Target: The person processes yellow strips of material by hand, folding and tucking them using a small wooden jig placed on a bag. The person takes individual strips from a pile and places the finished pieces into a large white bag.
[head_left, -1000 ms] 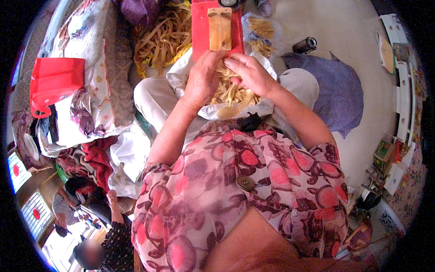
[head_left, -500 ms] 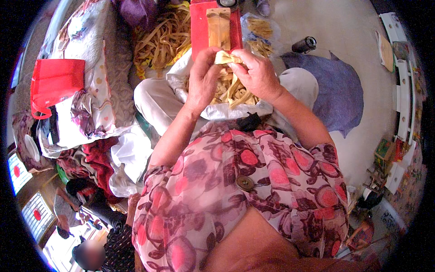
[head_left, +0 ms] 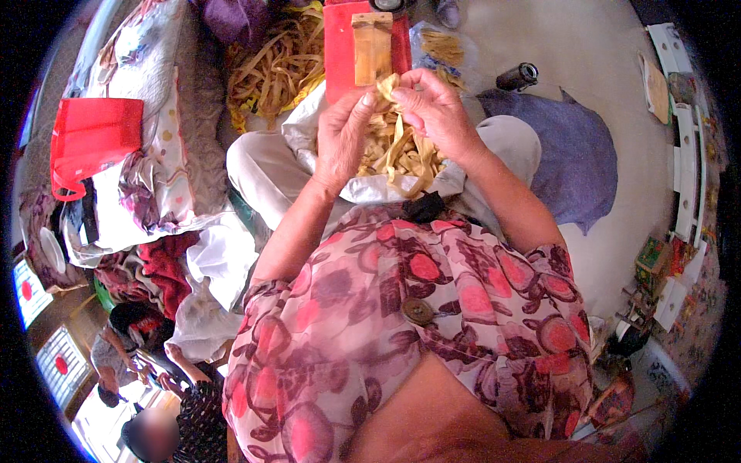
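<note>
Two hands are seen raised together above the lap. A pale tan strip is pinched between them: the left hand is closed on it with thumb and forefinger at its upper end, and the right hand is closed on the same strip from the other side, fingers curled over it. The strip is held just in front of one upright wooden block, which is set against one red board.

Below the hands, one heap of like strips is held in a white bag spread open on the lap; single strips cannot be counted. A second, looser pile of strips is seen on the floor beyond the left knee. One dark cylinder lies on the pale floor to the right, near one purple cloth. One red bag rests on patterned bedding at the left.

The left side is crowded with cloth right up to the knee. Open floor is left to the right, past the purple cloth, as far as a white shelf along the edge.
</note>
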`<state>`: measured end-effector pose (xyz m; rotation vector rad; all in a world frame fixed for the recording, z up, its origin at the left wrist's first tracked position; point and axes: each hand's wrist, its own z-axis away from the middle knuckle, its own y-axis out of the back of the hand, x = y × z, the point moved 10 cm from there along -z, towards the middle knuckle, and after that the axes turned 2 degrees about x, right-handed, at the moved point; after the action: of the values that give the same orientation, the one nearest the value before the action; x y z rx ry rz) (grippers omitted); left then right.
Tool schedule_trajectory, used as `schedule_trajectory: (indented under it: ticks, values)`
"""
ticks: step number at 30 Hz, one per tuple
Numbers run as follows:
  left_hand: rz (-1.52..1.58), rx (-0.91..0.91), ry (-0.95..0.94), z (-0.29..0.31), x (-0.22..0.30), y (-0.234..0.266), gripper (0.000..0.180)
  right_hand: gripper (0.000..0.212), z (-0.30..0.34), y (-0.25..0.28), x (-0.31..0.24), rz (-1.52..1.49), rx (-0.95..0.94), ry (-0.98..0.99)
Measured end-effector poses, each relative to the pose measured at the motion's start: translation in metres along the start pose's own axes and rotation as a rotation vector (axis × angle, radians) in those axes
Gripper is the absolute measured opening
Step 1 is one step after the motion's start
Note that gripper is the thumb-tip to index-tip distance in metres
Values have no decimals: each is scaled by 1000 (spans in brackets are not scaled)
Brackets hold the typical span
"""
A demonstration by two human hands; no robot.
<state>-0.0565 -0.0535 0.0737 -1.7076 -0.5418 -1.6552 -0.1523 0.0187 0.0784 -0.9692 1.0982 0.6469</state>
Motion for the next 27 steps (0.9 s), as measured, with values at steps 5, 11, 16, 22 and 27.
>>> schedule_trajectory:
  ticks: [5,11,16,22,27]
  values:
    - [-50,20,-32,3,9,-7,18,21,-2,3,16,-73,27,-206]
    - [-106,9,-64,-3,12,5,13,34,-10,43,27,-366,123,-244]
    - [-605,5,-299,-3,47,7,20,9,-7,34,24,-142,85,-226]
    - [-1041,-223,-379,15,25,-29,32,14,6,-4,44,153,-74,-218]
    - [-1160,-262,-387,4,5,-15,35,20,9,-1,55,334,-100,-190]
